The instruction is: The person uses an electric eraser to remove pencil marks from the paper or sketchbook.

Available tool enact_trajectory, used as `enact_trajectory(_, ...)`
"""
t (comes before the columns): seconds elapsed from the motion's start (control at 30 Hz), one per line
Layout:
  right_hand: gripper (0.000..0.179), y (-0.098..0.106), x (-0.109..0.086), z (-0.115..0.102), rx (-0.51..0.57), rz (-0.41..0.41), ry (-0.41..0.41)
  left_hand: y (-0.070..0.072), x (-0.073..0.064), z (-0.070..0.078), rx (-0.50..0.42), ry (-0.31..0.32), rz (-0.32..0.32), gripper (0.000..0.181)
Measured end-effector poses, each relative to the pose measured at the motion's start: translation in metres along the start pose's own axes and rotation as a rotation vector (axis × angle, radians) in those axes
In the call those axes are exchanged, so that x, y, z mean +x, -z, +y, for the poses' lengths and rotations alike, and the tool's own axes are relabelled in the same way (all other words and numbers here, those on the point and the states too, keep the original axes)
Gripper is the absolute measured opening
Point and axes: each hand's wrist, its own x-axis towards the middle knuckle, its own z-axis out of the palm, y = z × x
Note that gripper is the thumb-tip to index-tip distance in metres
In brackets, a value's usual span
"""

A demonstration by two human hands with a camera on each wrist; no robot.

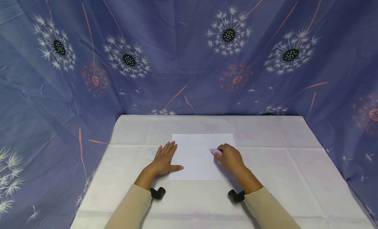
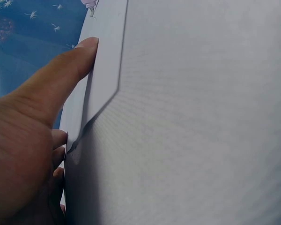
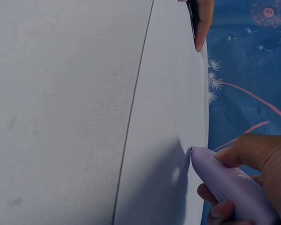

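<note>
A white sheet of paper (image 1: 192, 166) lies flat on the white-covered table. My left hand (image 1: 164, 159) rests at its left edge, fingers straight and thumb spread onto the paper. In the left wrist view the thumb (image 2: 61, 75) extends along the sheet near its corner. The right hand (image 1: 231, 158) grips a thick lavender pen-shaped tool (image 3: 229, 185) over the right part of the sheet. Its narrow dark tip points left, right at the paper's surface. Thumb and curled fingers wrap its body, hiding the rear end. Faint marks show on the paper; the tool's exact kind I cannot tell.
A creased white cloth (image 1: 274, 176) covers the table. Blue fabric with dandelion prints (image 1: 177, 52) hangs behind and along both sides. Black wrist devices (image 1: 158, 193) sit at both sleeve cuffs, low over the table.
</note>
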Motion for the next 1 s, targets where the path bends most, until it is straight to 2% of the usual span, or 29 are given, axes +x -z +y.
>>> enact_trajectory(0.3, 0.028, -0.0008, 0.0015, 0.0026, -0.023, 0.013, -0.020, -0.0004, 0.0001, -0.0003, -0.021, -0.015, 0.002, 0.105)
enact_trajectory(0.53, 0.025, -0.0037, 0.0002, -0.0018, -0.010, 0.003, 0.021, 0.0000, -0.0001, -0.0013, 0.005, 0.004, -0.004, 0.106)
enact_trajectory(0.77, 0.025, -0.0016, 0.0012, -0.0003, -0.027, 0.029, -0.008, -0.0013, -0.0004, -0.0015, 0.002, 0.004, -0.004, 0.106)
enact_trajectory(1.0, 0.023, -0.0046, 0.0008, -0.0026, -0.014, 0.008, 0.028, -0.0010, -0.0013, -0.0008, -0.001, 0.010, -0.006, 0.106)
